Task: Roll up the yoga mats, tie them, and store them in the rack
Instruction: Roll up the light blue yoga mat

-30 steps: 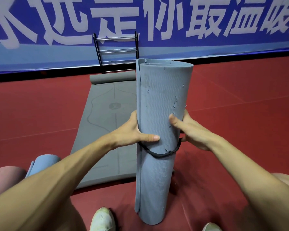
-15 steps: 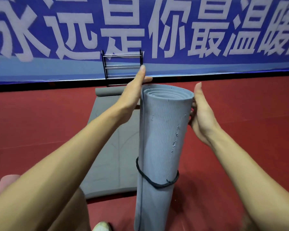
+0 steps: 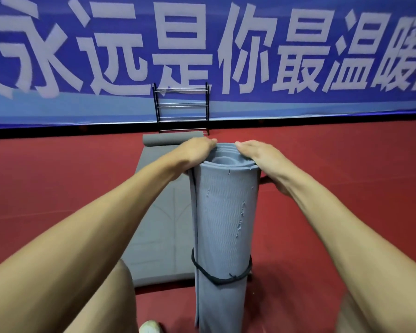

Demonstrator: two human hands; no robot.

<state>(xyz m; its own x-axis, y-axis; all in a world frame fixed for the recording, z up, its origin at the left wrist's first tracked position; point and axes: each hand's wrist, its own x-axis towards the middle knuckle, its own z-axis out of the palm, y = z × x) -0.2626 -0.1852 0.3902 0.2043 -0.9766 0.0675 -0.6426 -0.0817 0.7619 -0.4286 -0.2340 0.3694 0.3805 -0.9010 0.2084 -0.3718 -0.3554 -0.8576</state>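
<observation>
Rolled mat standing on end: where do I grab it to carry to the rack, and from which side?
Take the rolled mat round its middle, above the black strap, coming from the person's left so the palm pins the loose outer edge running down that side. It stands upright, tied only low down, so the upper half would likely uncoil otherwise.

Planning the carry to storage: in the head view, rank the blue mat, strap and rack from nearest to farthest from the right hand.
1. Blue mat: the right hand grips its top rim.
2. Strap: round the roll, low down, below the hand.
3. Rack: far ahead against the banner, left of the hand.
</observation>
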